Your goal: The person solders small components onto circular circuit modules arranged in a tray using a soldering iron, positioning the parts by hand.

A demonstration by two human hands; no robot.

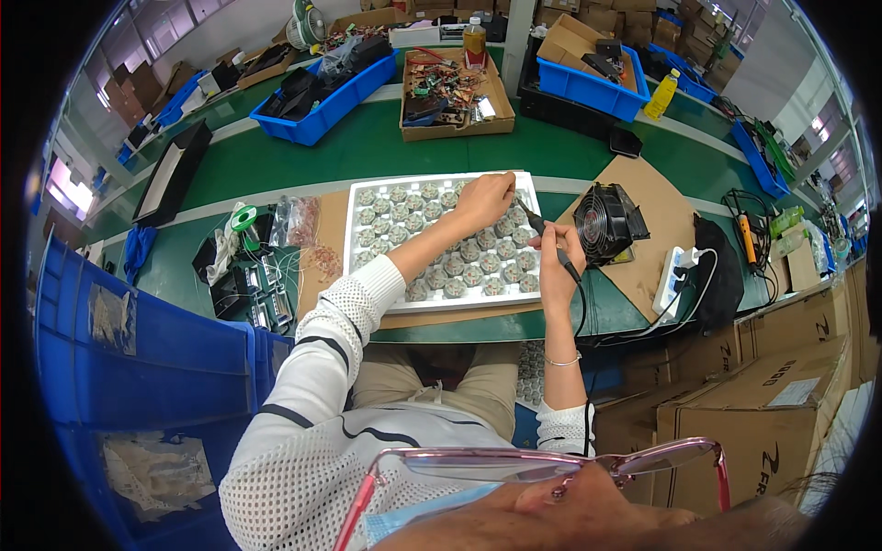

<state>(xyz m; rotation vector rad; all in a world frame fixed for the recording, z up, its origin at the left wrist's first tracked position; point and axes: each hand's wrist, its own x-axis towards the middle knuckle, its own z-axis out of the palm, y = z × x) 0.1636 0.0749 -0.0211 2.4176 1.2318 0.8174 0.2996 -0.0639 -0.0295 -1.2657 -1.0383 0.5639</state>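
A white tray [386, 309] lies on the bench in front of me, filled with rows of small round, silvery-grey parts [471, 275]. Over its far right corner reaches my left hand [487, 197], its fingers pinched together; whatever they hold is too small to make out. My right hand [560, 257] is closed round the dark handle of a soldering iron [534, 219]. The iron's tip points at the tray's far right part, close to my left fingertips. From the handle a black cord runs down past my right wrist.
To the right, a black fan [604, 223] stands on cardboard [654, 193], with a white power strip [669, 283] nearer me. Left are a green-flanged solder spool [243, 218] and a bag of small parts [301, 220]. Beyond the tray sits a cardboard box of electronic parts [459, 131].
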